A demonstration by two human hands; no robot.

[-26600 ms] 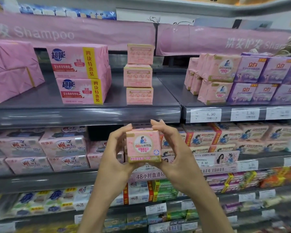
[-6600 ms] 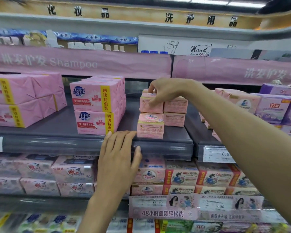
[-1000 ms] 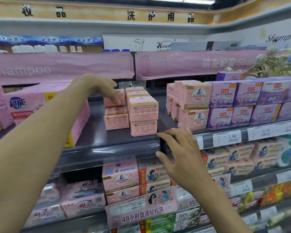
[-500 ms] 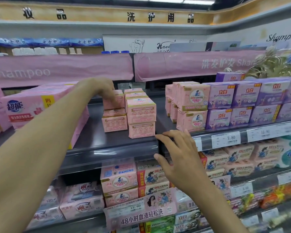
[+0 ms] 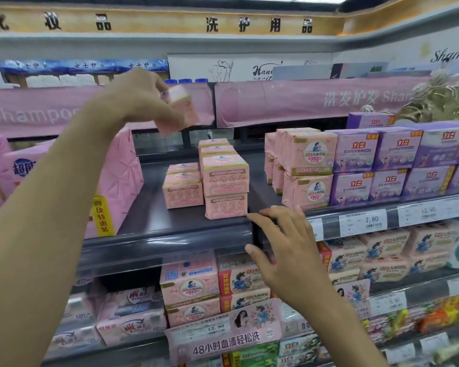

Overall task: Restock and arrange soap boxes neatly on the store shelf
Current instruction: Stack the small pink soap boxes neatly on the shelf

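My left hand [image 5: 141,102] grips a small pink soap box [image 5: 182,108], held tilted in the air above the grey shelf [image 5: 154,221]. Below it on that shelf stand small pink soap boxes: a single-height row [image 5: 183,190] on the left and a two-high row [image 5: 225,186] beside it on the right. My right hand [image 5: 284,247] rests with straight fingers on the shelf's front edge, just right of the two-high row, and holds nothing.
Large pink multi-pack soap [image 5: 112,181] fills the shelf's left. Pink and purple soap packs [image 5: 355,165] crowd the adjoining shelf on the right. A pink Shampoo banner [image 5: 289,102] hangs just above. Lower shelves hold more packs and price tags [image 5: 366,222].
My left hand has lifted a pink soap box off the left row and raised it up in the air. The right hand stays on the shelf edge.
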